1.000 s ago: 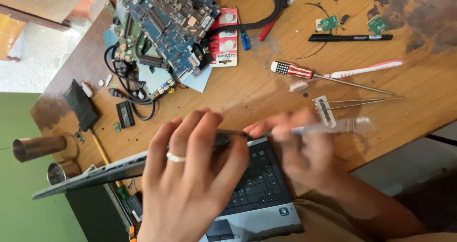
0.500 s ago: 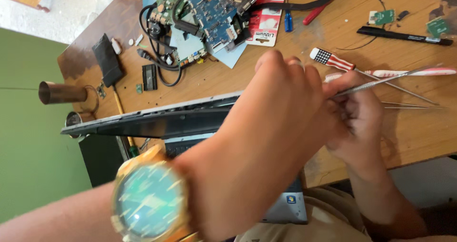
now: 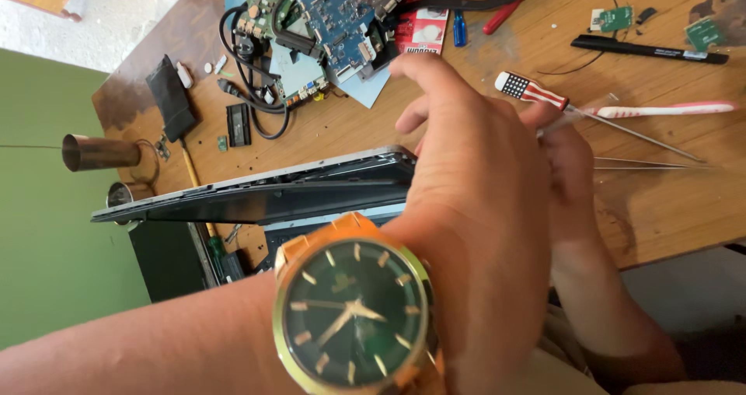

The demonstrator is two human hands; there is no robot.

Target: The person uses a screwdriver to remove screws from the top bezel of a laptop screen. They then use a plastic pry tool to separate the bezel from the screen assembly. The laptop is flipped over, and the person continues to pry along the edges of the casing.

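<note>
My left hand (image 3: pixel 466 154) reaches across from the lower left, its back to the camera, with an orange-strapped green-faced watch (image 3: pixel 353 309) on the wrist. It hovers over the open laptop (image 3: pixel 256 197) and covers most of my right hand (image 3: pixel 575 169). Whatever lies under its palm is hidden. My right hand comes from the lower right and grips a thin clear-handled tool (image 3: pixel 592 104) whose tip sticks out toward a screwdriver with a striped handle (image 3: pixel 536 92). The laptop's dark lid is seen edge-on, at the near edge of the wooden table (image 3: pixel 482 61).
A blue circuit board (image 3: pixel 334 14) with black cables lies at the back, next to red coin-cell packs (image 3: pixel 423 29). On the right lie a black pen (image 3: pixel 649 50), a pink-white toothbrush (image 3: pixel 660 110) and tweezers (image 3: pixel 645 163). Metal cups (image 3: pixel 101 152) stand at the left edge.
My left hand lifted off the laptop keyboard and swung right over my right hand, bringing the watch into view. The right hand has kept hold of the thin tool.
</note>
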